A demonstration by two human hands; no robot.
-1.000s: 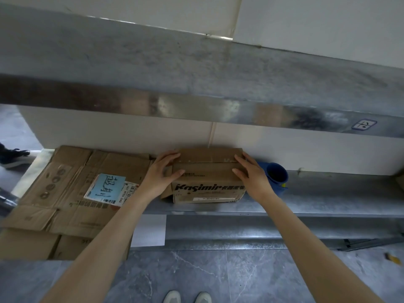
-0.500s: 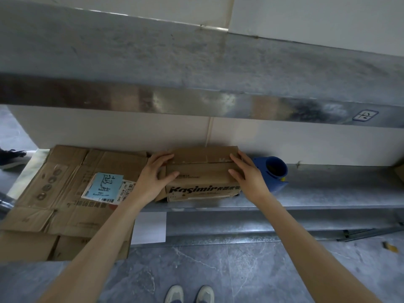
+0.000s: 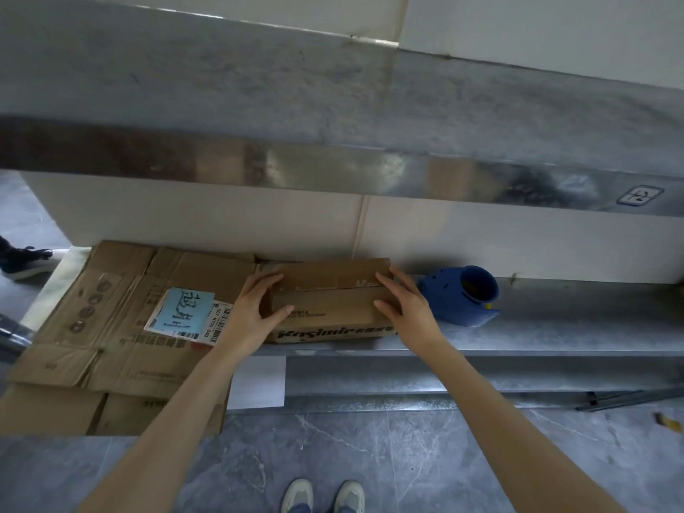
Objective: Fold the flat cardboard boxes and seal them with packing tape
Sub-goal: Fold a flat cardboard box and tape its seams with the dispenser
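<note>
Fingers point(image 3: 269, 282) of the left hand point(image 3: 255, 312) lie straight on the left end of a small brown folded cardboard box point(image 3: 329, 305), with the thumb spread onto its front. The right hand point(image 3: 407, 309) rests spread in the same way on the right end. The box sits between them on a grey metal shelf point(image 3: 562, 329). Flat brown cardboard sheets point(image 3: 122, 327) lie just left, and a blue plastic tape dispenser point(image 3: 457, 301) stands near on the right.

One wide-angle view from the person's head, faced forward and steeply down, close over the grey metal shelf point(image 3: 555, 335), small brown cardboard box point(image 3: 329, 309) near centre, pale shoes point(image 3: 298, 494) at bottom edge
</note>
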